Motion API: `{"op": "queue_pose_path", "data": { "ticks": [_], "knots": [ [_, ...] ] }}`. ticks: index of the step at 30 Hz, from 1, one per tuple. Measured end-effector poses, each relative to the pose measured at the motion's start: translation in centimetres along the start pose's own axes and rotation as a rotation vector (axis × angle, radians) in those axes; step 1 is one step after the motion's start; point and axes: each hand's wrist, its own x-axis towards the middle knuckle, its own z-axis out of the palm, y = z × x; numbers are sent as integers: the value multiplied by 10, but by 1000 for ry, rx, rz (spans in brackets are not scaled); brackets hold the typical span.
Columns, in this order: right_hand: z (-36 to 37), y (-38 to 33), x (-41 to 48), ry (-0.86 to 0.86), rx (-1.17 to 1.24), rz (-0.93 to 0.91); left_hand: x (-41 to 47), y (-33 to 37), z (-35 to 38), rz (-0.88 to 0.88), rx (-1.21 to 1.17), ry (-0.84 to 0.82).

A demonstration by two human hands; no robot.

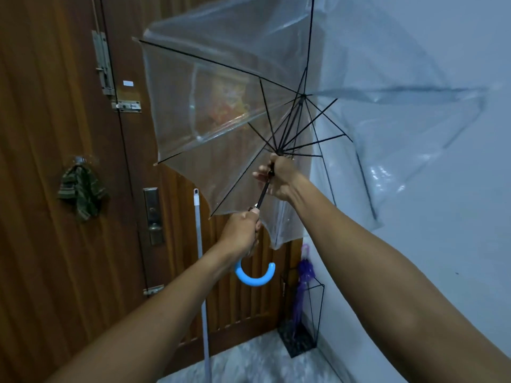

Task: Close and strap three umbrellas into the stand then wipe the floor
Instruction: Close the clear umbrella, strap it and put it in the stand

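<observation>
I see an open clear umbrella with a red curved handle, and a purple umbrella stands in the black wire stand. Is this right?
No. The head view shows that the curved handle of the clear umbrella is blue, not red. The purple umbrella does stand in the black wire stand.

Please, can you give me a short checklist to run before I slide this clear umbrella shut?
1. Left hand grips the blue handle: ok.
2. Right hand holds the shaft: ok.
3. Clear umbrella folded: not ok, canopy spread.
4. Catch released: cannot tell.
5. Stand has room beside the purple umbrella: ok.
</observation>
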Motion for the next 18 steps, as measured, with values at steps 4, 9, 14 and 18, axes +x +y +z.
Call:
{"op": "queue_pose_path", "data": {
  "ticks": [4, 9, 14, 18],
  "knots": [
    [6, 18, -5, -77, -52, 37, 10, 2, -6, 35, 135, 84],
    [18, 35, -17, -156, -5, 84, 12, 9, -10, 86, 224, 145],
    [30, 51, -26, -196, 40, 128, 13, 10, -14, 95, 252, 151],
    [33, 59, -29, -180, 5, 126, 14, 5, -19, 90, 325, 145]
  ]
}}
